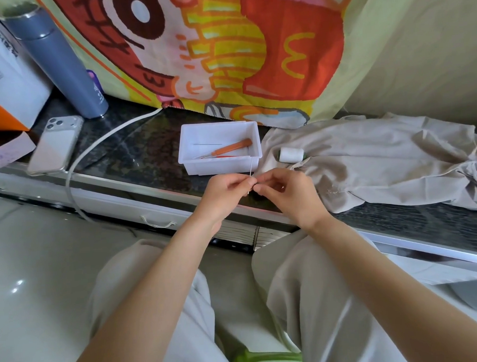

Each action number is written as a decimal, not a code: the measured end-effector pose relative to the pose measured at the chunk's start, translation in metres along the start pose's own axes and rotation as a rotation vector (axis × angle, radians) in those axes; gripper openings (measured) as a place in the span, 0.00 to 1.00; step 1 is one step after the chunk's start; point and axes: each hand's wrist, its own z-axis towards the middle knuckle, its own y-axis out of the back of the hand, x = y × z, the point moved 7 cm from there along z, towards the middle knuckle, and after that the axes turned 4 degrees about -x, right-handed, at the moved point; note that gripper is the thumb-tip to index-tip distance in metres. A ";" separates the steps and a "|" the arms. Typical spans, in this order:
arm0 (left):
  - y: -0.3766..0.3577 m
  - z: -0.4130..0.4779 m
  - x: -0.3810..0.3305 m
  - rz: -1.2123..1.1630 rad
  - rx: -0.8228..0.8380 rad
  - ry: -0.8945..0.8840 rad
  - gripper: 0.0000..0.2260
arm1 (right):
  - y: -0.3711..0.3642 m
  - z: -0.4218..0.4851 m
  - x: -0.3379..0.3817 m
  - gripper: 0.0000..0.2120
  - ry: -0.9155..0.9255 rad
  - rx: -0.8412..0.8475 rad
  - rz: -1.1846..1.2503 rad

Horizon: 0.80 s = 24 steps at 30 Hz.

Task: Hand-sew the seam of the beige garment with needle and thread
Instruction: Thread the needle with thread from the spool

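Observation:
My left hand (227, 192) pinches a thin needle (250, 166) that points up in front of the white tray. My right hand (284, 192) meets it fingertip to fingertip, thumb and forefinger pinched together, apparently on the thread, which is too fine to see. The beige garment (381, 163) lies crumpled on the dark ledge to the right, apart from both hands. A white thread spool (291, 154) rests on its left edge.
A white tray (186, 144) holds an orange-handled seam ripper (227, 148) and a spare needle. A phone (55, 145), grey flask (60, 62), white box and white cable (94, 149) sit at the left. A printed cloth hangs behind. My knees are below.

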 end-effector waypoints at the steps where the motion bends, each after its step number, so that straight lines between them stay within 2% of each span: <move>1: 0.000 0.000 0.001 -0.002 0.003 0.000 0.05 | 0.002 0.000 0.001 0.01 -0.004 -0.011 -0.002; 7: -0.002 -0.001 -0.001 -0.030 0.026 -0.024 0.05 | 0.009 0.001 0.003 0.04 -0.009 -0.080 -0.005; 13: 0.006 0.000 -0.006 -0.144 -0.044 -0.060 0.05 | 0.018 -0.002 0.006 0.07 -0.021 -0.182 0.059; 16: 0.008 0.001 -0.008 -0.173 -0.081 -0.074 0.04 | 0.020 -0.005 0.006 0.07 -0.051 -0.188 0.143; 24: 0.011 0.000 -0.008 -0.196 -0.148 -0.067 0.05 | 0.018 -0.012 0.010 0.07 -0.077 -0.201 0.166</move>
